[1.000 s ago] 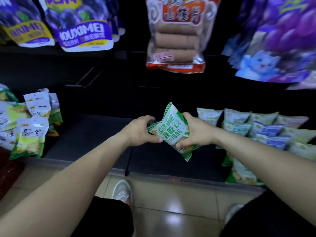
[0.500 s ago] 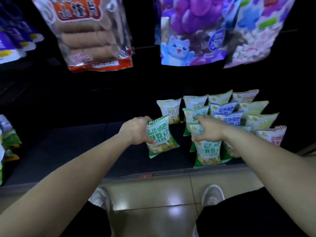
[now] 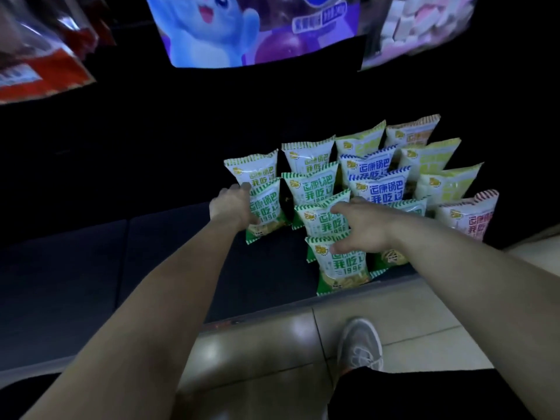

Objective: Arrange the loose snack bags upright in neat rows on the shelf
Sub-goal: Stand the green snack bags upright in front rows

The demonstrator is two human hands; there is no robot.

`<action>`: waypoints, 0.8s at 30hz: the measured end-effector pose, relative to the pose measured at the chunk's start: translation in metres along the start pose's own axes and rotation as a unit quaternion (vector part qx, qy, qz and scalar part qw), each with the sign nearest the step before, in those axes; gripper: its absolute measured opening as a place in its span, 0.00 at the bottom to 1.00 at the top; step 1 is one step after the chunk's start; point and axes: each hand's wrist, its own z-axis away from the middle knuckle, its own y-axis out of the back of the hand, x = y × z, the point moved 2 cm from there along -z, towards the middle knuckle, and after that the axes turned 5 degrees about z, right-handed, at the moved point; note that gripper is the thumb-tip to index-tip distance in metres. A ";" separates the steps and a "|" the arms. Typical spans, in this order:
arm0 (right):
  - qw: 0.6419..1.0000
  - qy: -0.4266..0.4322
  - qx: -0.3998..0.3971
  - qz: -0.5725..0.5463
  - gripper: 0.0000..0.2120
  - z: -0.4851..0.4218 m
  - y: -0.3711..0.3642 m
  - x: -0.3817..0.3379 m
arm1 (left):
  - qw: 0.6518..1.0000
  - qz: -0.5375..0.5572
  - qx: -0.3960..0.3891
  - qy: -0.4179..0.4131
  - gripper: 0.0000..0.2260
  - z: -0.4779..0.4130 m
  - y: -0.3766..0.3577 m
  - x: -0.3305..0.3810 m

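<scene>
My left hand [image 3: 231, 209] grips a green-and-white snack bag [image 3: 266, 212] by its left edge and holds it upright on the dark shelf [image 3: 169, 253], just in front of another green bag [image 3: 253, 171]. Spread over the green bags of the neighbouring row, my right hand [image 3: 362, 227] touches the second bag from the front [image 3: 325, 221] with straight fingers. The front bag [image 3: 342, 269] stands below that hand. Several more bags stand upright in rows behind: green, blue-striped [image 3: 377, 186], yellow-green [image 3: 447, 184] and red-striped [image 3: 471, 218].
Large hanging bags fill the top: a red one [image 3: 39, 62] at the left, a purple one with a cartoon cat [image 3: 230, 28] in the middle, a pink-white one [image 3: 415, 25] at the right. The shelf's front lip [image 3: 257, 316] meets a tiled floor where my grey shoe [image 3: 360, 344] stands.
The view has swung right and closer to the rows. My left hand carried the green bag back and to the right, setting it behind the row's left side. My right hand stayed on the rows.
</scene>
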 end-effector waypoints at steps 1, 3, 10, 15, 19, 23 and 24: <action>1.000 0.001 -0.003 0.003 0.46 -0.003 -0.001 -0.002 | 1.000 0.010 -0.002 -0.004 0.39 -0.005 -0.003 0.000; 1.000 0.000 -0.013 0.007 0.46 -0.006 -0.004 -0.003 | 1.000 0.021 -0.007 -0.016 0.39 -0.014 -0.007 -0.001; 0.999 -0.014 -0.035 0.003 0.45 -0.007 -0.011 0.005 | 0.998 0.053 -0.018 -0.030 0.39 -0.023 -0.008 0.011; 0.999 -0.023 -0.038 0.007 0.45 -0.003 -0.015 0.008 | 0.998 0.057 -0.012 -0.028 0.39 -0.022 -0.010 0.017; 0.999 -0.028 -0.039 0.003 0.45 0.001 -0.015 0.012 | 0.998 0.040 0.002 -0.049 0.39 -0.016 -0.010 0.018; 0.999 -0.041 -0.031 -0.005 0.45 0.006 -0.006 0.021 | 0.996 -0.001 0.042 -0.079 0.40 -0.001 -0.002 0.023; 0.999 -0.046 -0.024 -0.010 0.44 0.008 -0.003 0.025 | 0.995 0.001 0.050 -0.082 0.40 0.004 0.003 0.025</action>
